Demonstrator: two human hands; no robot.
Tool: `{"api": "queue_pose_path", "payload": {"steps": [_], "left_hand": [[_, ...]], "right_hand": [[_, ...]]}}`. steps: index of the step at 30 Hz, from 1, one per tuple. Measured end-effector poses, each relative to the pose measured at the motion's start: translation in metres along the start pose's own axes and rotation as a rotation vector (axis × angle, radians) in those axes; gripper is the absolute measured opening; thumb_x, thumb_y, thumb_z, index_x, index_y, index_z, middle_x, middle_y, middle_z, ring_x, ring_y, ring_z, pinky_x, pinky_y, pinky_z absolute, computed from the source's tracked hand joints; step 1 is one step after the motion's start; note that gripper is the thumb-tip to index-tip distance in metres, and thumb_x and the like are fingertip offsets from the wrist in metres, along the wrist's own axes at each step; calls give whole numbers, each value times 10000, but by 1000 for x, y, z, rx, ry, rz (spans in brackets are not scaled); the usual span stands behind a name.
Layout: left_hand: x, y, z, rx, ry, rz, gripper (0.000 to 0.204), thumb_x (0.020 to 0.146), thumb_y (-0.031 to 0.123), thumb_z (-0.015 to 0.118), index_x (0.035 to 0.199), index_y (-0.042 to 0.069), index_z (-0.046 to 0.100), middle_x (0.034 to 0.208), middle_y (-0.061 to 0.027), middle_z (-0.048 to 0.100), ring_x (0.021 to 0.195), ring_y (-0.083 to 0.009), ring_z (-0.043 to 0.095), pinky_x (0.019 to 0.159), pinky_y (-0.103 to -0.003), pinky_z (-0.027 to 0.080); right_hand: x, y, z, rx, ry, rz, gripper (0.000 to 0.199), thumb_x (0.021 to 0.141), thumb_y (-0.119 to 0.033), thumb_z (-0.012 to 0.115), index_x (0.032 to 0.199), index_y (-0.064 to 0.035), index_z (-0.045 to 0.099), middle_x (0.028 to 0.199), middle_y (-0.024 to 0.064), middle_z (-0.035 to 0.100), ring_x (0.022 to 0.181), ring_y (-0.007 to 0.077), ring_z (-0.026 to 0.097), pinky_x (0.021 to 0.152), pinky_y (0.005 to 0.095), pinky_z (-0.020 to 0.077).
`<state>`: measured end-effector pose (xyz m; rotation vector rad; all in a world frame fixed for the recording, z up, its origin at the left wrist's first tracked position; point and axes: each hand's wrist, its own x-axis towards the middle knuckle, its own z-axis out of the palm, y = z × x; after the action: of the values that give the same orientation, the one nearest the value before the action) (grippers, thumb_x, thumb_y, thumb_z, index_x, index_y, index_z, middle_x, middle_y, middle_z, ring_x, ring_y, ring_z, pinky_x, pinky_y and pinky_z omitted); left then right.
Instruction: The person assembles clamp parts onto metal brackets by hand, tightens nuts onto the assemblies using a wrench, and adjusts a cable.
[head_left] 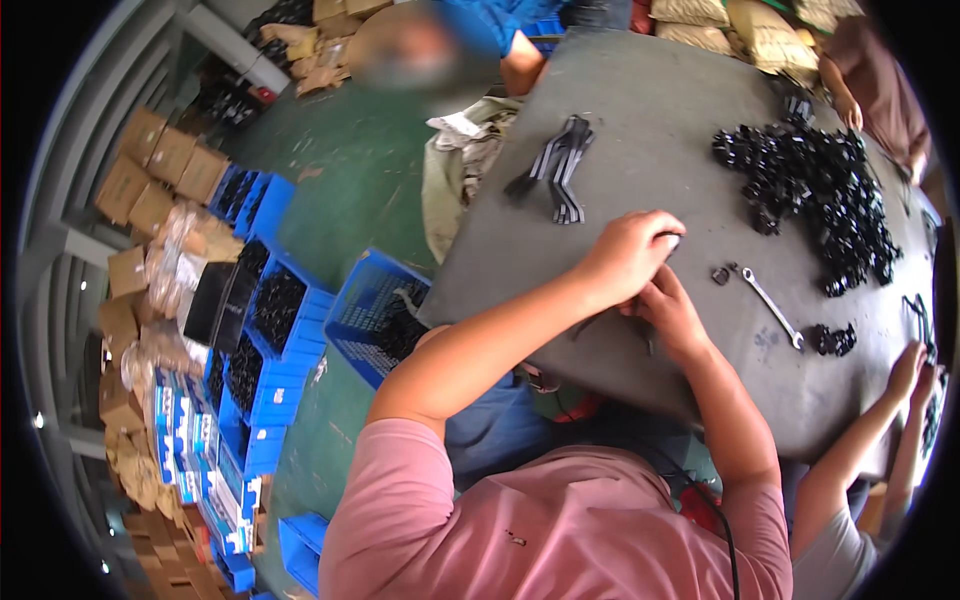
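Over the near part of the grey table [640, 100], my left hand [632, 258] is closed, its fingers curled round something dark that shows at the fingertips. My right hand [668, 308] meets it just below, fingers pinched together. What looks like a dark strap [597, 322] hangs out under the hands; most of it is hidden by them. Black straps with pale stripes [562, 168] lie in a bunch farther off to the left. Right of my hands are a small black buckle [720, 275] and a metal wrench [772, 308].
A large heap of black buckles [815, 195] covers the right of the table, with a small pile [832, 340] nearer. A blue crate [372, 310] stands by the left edge. Blue bins [285, 310] and cartons [150, 160] line the left. Co-workers' hands [905, 370] are at the right edge.
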<state>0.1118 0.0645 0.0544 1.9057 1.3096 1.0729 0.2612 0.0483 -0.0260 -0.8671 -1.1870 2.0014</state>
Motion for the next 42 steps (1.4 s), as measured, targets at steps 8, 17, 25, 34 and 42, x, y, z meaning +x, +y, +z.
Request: {"api": "queue_pose_path", "payload": {"steps": [8, 17, 25, 34, 42], "left_hand": [[-71, -36, -82, -531, -48, -691, 310, 1033, 137, 576, 1325, 76, 658, 1075, 13, 655, 907, -70, 584, 906, -272, 519], [-66, -57, -49, -523, -185, -681, 563, 1009, 82, 602, 1524, 11, 386, 1079, -58, 592, 895, -111, 600, 877, -268, 504], [-56, -58, -39, 64, -81, -533, 477, 951, 114, 629, 1374, -45, 475, 994, -196, 694, 889, -320, 702, 811, -413, 556], [-58, -37, -34, 155, -78, -221, 310, 1005, 113, 578, 1297, 15, 543, 1023, -228, 703, 903, -394, 694, 800, -460, 539], [-66, -63, -27, -156, -30, -450, 352, 1016, 162, 614, 1342, 39, 558, 850, -68, 664, 696, -128, 629, 668, -330, 532]], "right_hand": [[8, -20, 15, 6, 51, 80, 609, 1078, -228, 545, 1575, 2, 278, 1224, 129, 579, 1018, 215, 671, 935, 358, 555], [4, -13, -1, 100, -13, 74, 703, 1043, -252, 622, 1576, 17, 250, 1224, 123, 566, 1025, 207, 686, 913, 343, 565], [6, -19, 4, -40, 23, 93, 704, 1035, -256, 636, 1576, 11, 271, 1250, 138, 616, 1022, 215, 695, 897, 337, 563], [5, -34, 5, -313, 61, 136, 682, 1005, -246, 687, 1537, 15, 349, 1161, 131, 635, 978, 202, 702, 831, 318, 554], [7, -27, -8, 107, -46, 142, 726, 1021, -219, 655, 1589, -11, 253, 1179, 131, 638, 1026, 230, 688, 938, 368, 555]]}}
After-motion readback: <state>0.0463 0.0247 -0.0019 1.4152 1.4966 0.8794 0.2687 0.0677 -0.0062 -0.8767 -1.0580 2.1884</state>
